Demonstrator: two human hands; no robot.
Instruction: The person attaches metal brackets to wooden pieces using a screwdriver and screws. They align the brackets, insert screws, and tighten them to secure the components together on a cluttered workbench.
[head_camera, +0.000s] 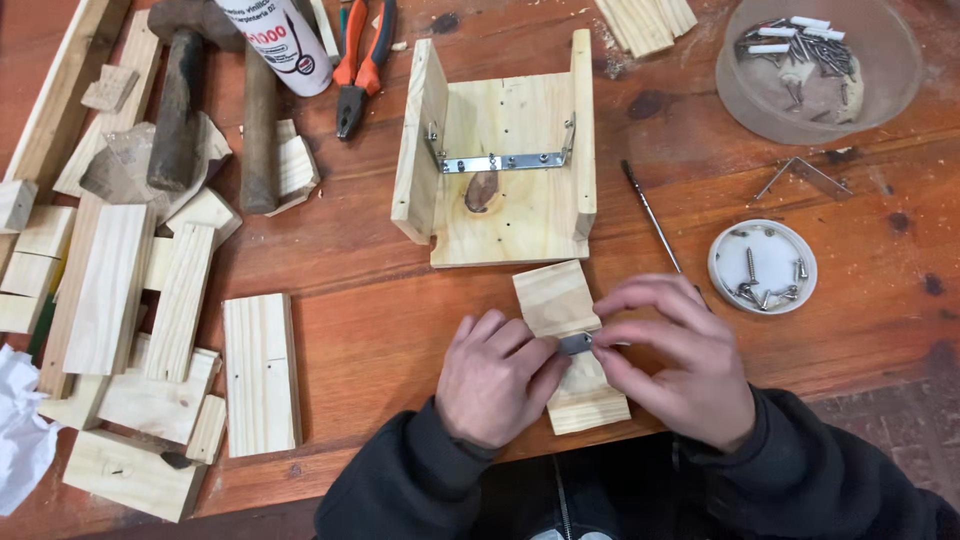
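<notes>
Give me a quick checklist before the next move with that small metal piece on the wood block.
1. Metal piece pinched between both hands, lying across the wood block: ok.
2. Left hand and right hand both on the block: ok.
3. Block lies flat on the table: ok.
4. Screws at hand in the white lid: ok.
5. Screwdriver within reach beside the right hand: ok.
6. Piece square to the block's edges: cannot tell, fingers cover it.
</notes>
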